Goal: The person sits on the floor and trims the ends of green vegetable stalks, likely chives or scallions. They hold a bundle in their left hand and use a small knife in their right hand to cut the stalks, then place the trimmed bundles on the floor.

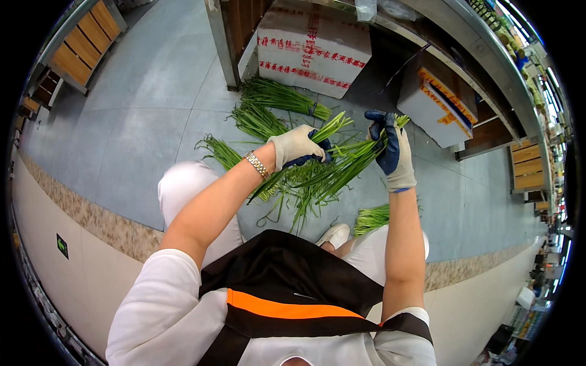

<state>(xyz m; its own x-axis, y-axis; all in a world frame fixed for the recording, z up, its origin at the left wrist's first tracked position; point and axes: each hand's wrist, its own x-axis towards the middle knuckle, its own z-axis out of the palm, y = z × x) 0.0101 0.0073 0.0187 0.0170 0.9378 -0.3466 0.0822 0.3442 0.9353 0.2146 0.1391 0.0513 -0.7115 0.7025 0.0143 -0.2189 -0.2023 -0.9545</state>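
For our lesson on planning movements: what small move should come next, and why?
Perhaps the left hand should lay its greens against those in the right hand: both sets' stem ends point forward, but sit apart.

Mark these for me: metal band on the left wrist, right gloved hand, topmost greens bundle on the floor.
Metal band (257, 165): head view, on its links.
Right gloved hand (395, 152): head view, middle of the hand.
Topmost greens bundle (278, 97): head view, on its leaves.
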